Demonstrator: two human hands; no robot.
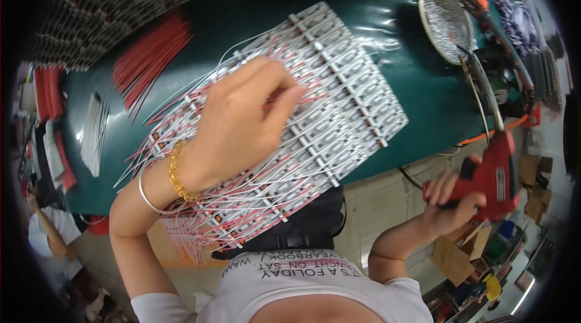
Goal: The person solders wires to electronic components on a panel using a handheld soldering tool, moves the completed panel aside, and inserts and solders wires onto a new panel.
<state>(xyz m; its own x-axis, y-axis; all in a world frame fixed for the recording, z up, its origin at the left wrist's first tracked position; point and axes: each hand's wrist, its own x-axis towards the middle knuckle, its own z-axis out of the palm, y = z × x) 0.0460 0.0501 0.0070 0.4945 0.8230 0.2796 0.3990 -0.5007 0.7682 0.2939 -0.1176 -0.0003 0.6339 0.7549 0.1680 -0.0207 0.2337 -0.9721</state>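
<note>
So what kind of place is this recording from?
Probably a small electronics assembly workshop: a panel of small white modules strung with red and white wires, bundles of cut red wires on the green bench, a red soldering gun.

Dark green table (387,75), white panel of modules (339,87) centre laced with red and white wires, red wire bundle (148,60) at ten o'clock, red soldering tool (493,178) at four o'clock, silver dish (445,20) at one o'clock, gold bracelet (175,172)

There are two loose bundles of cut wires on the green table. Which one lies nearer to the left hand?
The red wire bundle, fanned out just above the left hand. The white wire bundle lies farther left, near the table's edge.
</note>
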